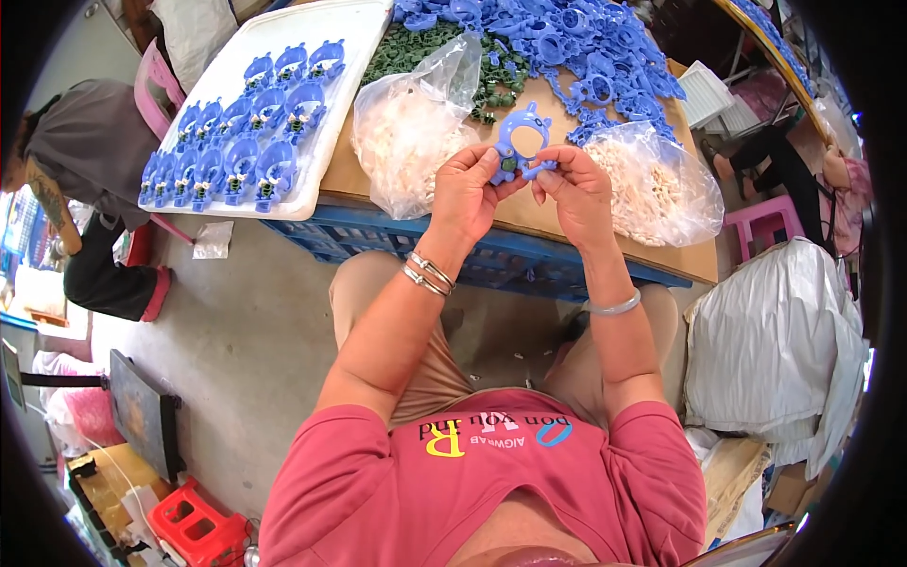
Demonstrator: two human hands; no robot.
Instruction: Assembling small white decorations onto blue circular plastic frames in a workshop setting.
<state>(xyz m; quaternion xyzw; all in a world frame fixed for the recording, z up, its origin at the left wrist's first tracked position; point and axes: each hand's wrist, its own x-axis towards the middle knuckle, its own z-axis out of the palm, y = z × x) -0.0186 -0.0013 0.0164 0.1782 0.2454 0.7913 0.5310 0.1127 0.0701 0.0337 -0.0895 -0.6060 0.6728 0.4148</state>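
Between both hands, above the front of the cardboard-topped table, I hold a blue plastic animal figure upright. It has small ears, a round tan area in the middle and a dark green piece low on its left side. My left hand pinches its lower left with thumb and fingers. The fingers of my right hand close on its lower right edge. Left of my hands rests a clear bag of cream-coloured small parts; a second clear bag of cream parts lies right of them.
A white tray at the left carries rows of blue figures. Behind the bags lie dark green parts and a heap of blue parts. A person sits far left, another far right. White sacks stand at right.
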